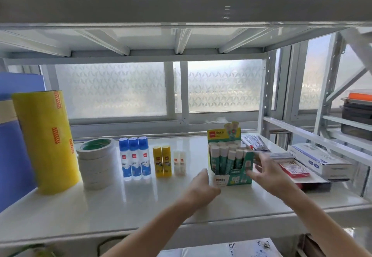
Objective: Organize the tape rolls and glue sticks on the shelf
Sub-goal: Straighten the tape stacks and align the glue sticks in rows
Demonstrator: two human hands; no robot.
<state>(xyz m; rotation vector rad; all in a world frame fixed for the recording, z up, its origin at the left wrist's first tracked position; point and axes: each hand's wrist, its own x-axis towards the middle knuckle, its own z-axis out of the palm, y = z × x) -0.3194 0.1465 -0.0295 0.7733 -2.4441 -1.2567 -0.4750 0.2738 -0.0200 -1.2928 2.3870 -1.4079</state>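
Green box (231,180) of white-capped glue sticks (223,160) stands between spread right fingers (254,174) and straight left fingers (203,174).

A frosted window (112,89) stands behind; white boxes (320,161) lie beside a red packet (292,169).

tape stack (96,161) left of glue bottles (134,158); glue-stick box (229,159) far right on shelf (124,202).

Three blue bottles (134,159), two yellow sticks (162,161), two white sticks (179,163), one yellow roll (46,140), one tape stack (97,164), one green box (231,180).
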